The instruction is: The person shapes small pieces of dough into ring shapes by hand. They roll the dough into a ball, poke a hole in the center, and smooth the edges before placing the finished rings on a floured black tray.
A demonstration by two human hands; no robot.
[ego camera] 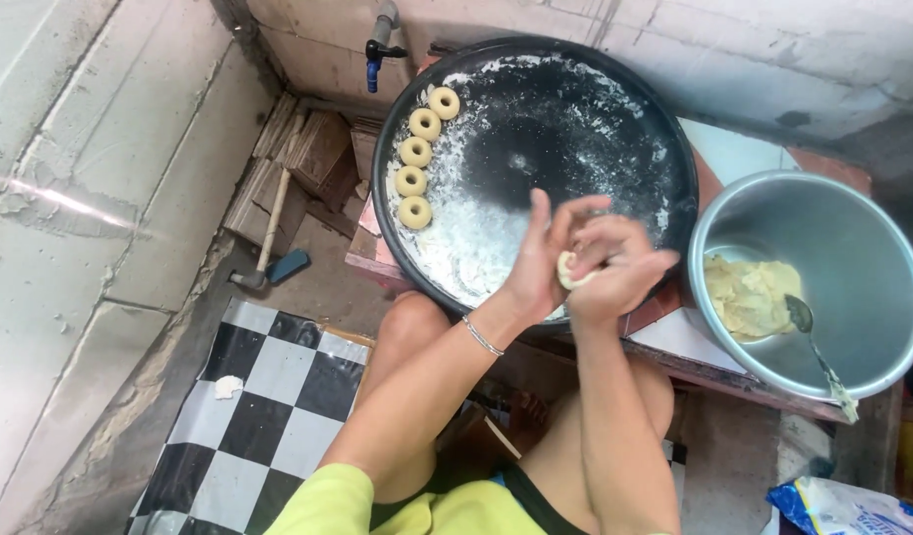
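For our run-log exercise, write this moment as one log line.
left hand + right hand: pressing dough piece | black tray: five dough rings | metal bowl: dough, spoon

Both hands (585,260) pressing dough piece (567,269), floured black tray (615,129), five dough rings (415,152)

Five dough rings (418,159); one black tray (595,119); one metal bowl (853,248); one spoon (818,357); one hammer (270,238)

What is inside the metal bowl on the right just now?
The metal bowl holds a lump of pale yellow dough on its floor, with a spoon resting on it, handle leaning over the near rim. Whatever lies beneath the dough is covered.
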